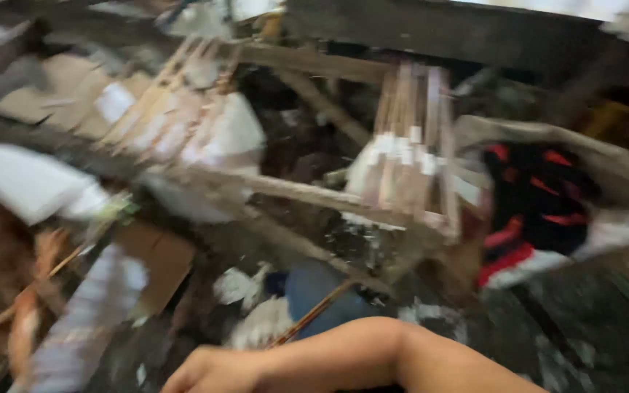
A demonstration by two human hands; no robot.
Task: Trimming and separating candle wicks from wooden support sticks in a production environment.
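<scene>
Wooden frame (285,167), pale and slatted, lies tilted across the cluttered floor (591,320), with a red-and-black cloth bundle (533,211) by its right end. Near the floor's bottom edge 1 hand (216,371) reaches left beside a thin stick (314,313); blur hides its fingers, so I cannot tell their grip.

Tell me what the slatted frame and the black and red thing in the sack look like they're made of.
The pale slatted frame looks like raw, unpainted wood: straight tan strips, matte. The black and red bundle looks like soft cloth, folded and limp inside a greyish sack. Motion blur leaves both uncertain.
</scene>
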